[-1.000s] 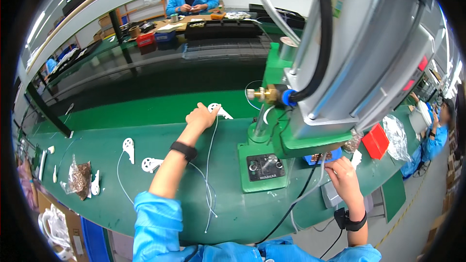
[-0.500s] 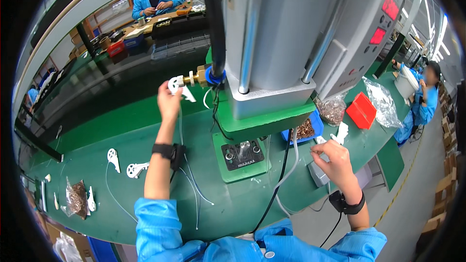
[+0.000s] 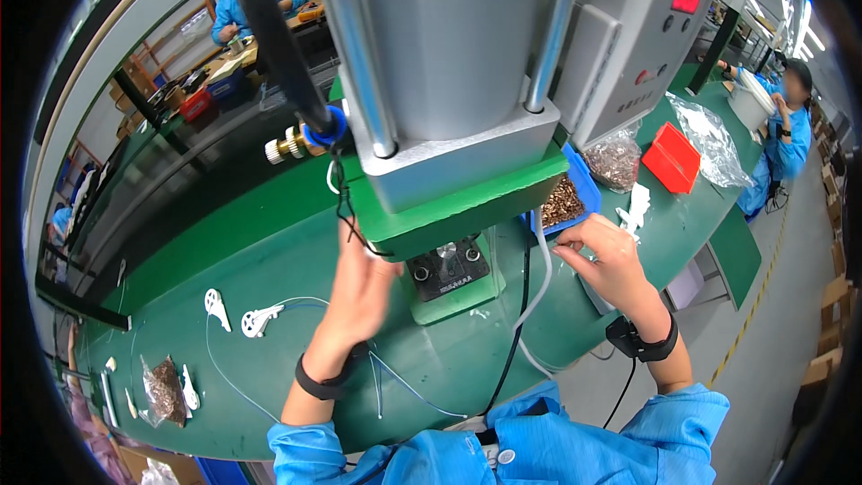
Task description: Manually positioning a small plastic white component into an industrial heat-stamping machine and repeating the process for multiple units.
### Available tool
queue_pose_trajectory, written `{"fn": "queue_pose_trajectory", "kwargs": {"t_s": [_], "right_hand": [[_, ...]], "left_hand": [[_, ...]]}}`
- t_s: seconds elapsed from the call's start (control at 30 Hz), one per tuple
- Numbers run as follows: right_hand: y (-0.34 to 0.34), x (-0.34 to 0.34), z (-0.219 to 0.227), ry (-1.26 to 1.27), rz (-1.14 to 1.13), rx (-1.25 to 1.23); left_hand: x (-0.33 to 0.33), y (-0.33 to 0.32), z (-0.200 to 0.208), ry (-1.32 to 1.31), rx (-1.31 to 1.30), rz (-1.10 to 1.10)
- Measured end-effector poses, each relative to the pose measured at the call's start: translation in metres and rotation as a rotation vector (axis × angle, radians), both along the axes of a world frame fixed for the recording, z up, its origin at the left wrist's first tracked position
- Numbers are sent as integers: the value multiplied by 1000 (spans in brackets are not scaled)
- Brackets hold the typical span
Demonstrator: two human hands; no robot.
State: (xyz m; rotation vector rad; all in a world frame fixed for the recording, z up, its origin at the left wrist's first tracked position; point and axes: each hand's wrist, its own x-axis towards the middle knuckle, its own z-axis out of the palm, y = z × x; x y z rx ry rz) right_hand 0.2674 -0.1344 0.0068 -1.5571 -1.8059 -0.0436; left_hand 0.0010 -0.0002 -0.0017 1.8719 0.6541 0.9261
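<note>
My left hand (image 3: 359,283) is beside the press, smeared by motion, its fingers partly hidden behind the green press head (image 3: 467,202). Whether it holds anything cannot be seen. Thin blue-grey cables (image 3: 404,382) lie on the bench by that wrist. Below the press head a black fixture plate (image 3: 446,271) with round metal studs sits on the green base. My right hand (image 3: 606,256) is closed in a pinch at the near edge of a blue bin (image 3: 585,181) of small copper-coloured parts (image 3: 563,202). Anything between those fingertips is too small to make out.
White plastic pieces with ring-shaped ends (image 3: 258,320) lie at left, one with a cable. A bag of brown parts (image 3: 166,391) is farther left. A red bin (image 3: 672,159) and clear bags (image 3: 709,139) stand at right. Black and grey cables (image 3: 539,305) cross the bench. Co-workers sit beyond.
My left hand has moved right and nearer, from the brass fitting to the press head; the white piece it held is out of sight. My right hand has shifted slightly up toward the blue bin.
</note>
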Motion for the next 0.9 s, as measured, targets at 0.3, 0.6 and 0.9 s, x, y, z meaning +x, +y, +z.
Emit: {"fn": "queue_pose_trajectory", "kwargs": {"t_s": [0.3,0.6,0.9], "right_hand": [[-31,25,-6,35,-140,-81],[-18,16,-7,57,-75,-52],[-18,16,-5,71,-97,-53]], "left_hand": [[30,-6,0,365,545,-12],[36,-8,27,382,197,38],[41,-15,4,161,199,140]]}}
